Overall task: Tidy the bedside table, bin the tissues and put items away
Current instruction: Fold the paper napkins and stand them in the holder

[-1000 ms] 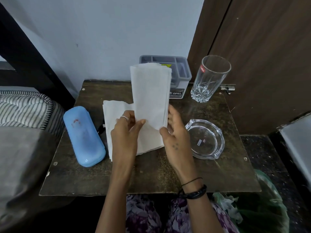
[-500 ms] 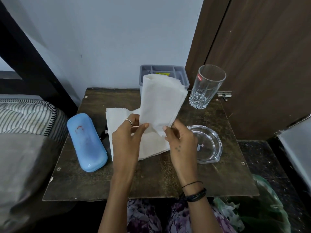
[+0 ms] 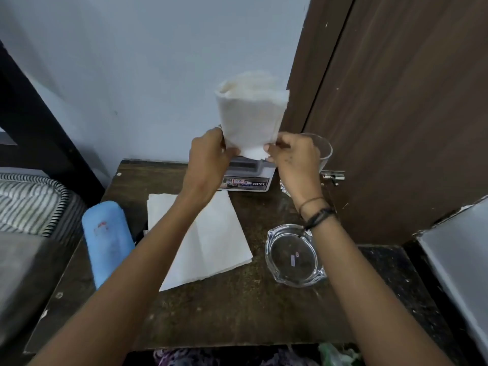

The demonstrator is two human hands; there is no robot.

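A folded white tissue [image 3: 250, 114] stands upright above the grey organiser box [image 3: 248, 178] at the back of the dark bedside table [image 3: 237, 313]. My left hand [image 3: 208, 151] grips its lower left edge and my right hand [image 3: 293, 157] pinches its lower right corner. A second white tissue [image 3: 211, 244] lies flat on the table under my left forearm. The blue case [image 3: 107, 239] lies at the table's left side. A clear glass ashtray [image 3: 294, 256] sits at the right. The drinking glass [image 3: 323, 151] is mostly hidden behind my right hand.
A striped bed edge [image 3: 31, 202] adjoins the table on the left. The brown wooden door [image 3: 396, 114] with a metal latch [image 3: 334, 177] rises at the back right. A green bag [image 3: 335, 356] shows below the table's front edge.
Both hands have lifted the folded tissue up and away from me, from over the flat tissue to above the organiser box. The flat tissue stays on the table.
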